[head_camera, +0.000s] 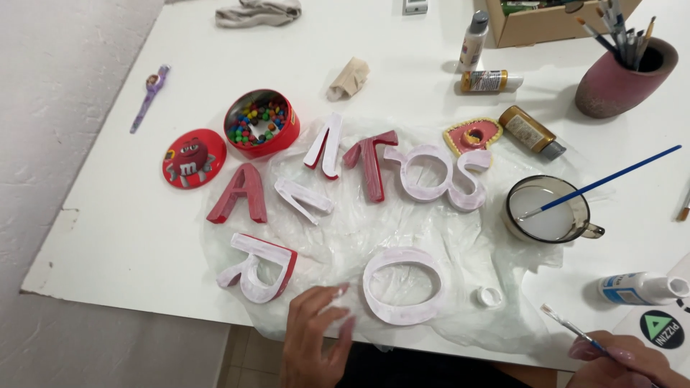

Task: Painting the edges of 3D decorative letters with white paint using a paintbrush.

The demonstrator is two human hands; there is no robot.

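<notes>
- The O-shaped letter (401, 285), painted whitish, lies flat on the clear plastic sheet (489, 251) in the lower middle of the frame.
- The left hand (316, 338) is at the bottom edge, left of centre, fingers loosely spread and holding nothing; its fingertips (343, 289) rest on the sheet just beside the letter's left side, and whether they touch it cannot be told.
- The right hand (622, 363) sits in the lower right corner, fingers closed around a thin paintbrush (571, 328) whose bristles point up and left, well apart from the letter.
- A small white cap (489, 295) lies just right of the letter.
- An R-shaped letter (257, 267), white on top with red sides, lies to the left of it.
- More letters (374, 169), some red and some whitish, run in a row across the middle of the frame.
- A mug (550, 210) of white liquid with a blue-handled brush (611, 179) in it stands at the right.
- A red tin (260, 122) of coloured candies stands at the upper left, its lid (193, 158) beside it.
- All of it rests on a white table (129, 230).
</notes>
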